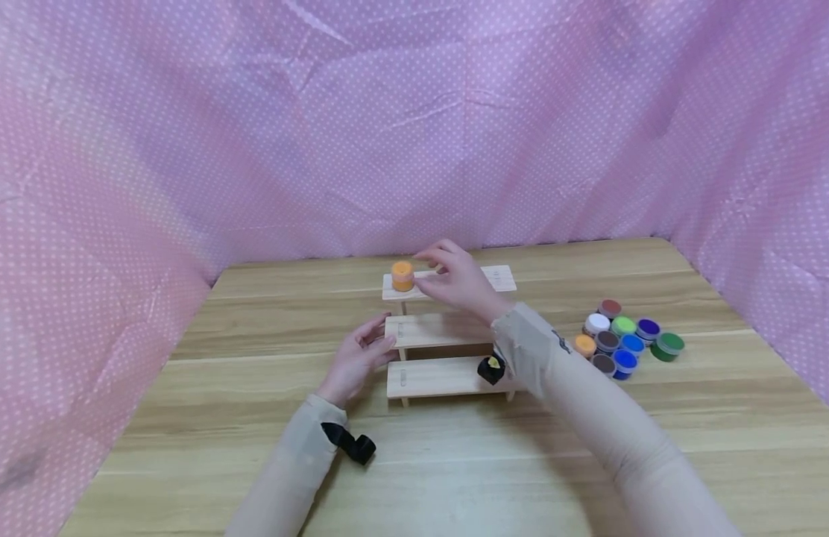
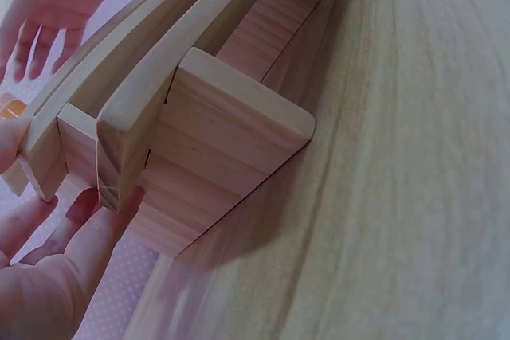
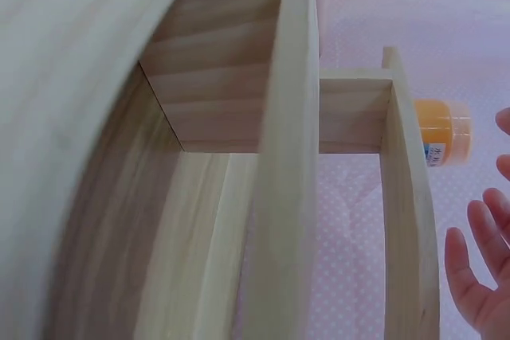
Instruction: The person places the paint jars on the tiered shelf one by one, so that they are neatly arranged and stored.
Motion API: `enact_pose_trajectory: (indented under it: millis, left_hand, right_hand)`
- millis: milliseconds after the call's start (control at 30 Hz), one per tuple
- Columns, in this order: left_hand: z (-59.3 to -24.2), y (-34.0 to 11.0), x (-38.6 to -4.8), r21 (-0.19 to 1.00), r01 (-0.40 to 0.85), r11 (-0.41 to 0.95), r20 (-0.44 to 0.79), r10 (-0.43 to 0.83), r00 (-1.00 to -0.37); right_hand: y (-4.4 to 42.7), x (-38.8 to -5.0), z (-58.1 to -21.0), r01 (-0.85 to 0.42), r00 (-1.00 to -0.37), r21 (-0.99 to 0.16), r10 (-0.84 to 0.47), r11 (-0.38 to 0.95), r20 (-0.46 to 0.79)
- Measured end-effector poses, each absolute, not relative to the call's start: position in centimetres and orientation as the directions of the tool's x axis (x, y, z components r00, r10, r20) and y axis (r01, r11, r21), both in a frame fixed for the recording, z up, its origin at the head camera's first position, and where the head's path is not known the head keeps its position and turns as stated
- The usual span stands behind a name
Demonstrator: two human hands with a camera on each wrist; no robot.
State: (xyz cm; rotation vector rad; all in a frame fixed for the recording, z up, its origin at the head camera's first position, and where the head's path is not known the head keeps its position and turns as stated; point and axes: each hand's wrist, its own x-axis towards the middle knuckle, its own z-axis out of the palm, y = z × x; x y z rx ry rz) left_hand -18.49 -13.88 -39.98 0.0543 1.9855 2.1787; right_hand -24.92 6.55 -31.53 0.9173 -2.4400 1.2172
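A light wooden three-tier rack point(image 1: 437, 379) stands on the table. At its left end my left hand point(image 1: 354, 363) holds the middle tier, its thumb on top and its other fingers at the end of the boards, as the left wrist view shows. A small orange paint jar point(image 1: 402, 277) stands upright on the top tier, near the left end. Just right of this jar is my right hand point(image 1: 458, 280), fingers spread and loosely bent, holding nothing. In the right wrist view a gap separates the fingertips from the orange jar point(image 3: 434, 129). My right forearm hides the right ends of the lower tiers.
To the right of the rack, several small paint jars point(image 1: 632, 344) stand grouped on the table point(image 1: 253, 388), in white, brown, green, purple, blue and orange. A pink dotted cloth point(image 1: 361, 134) hangs behind and beside the table. A black wrist camera point(image 1: 361, 449) sticks out from each sleeve.
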Motion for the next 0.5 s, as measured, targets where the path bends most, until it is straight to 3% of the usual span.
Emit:
enact_pose_trajectory:
  millis: [500]
  left_hand:
    - [-40.2, -13.9, -18.7, 0.990, -0.112, -0.089, -0.096, 0.166, -0.982]
  right_hand:
    - [10.3, -21.7, -34.0, -0.735, -0.678, -0.562, -0.420, 0.379, 0.603]
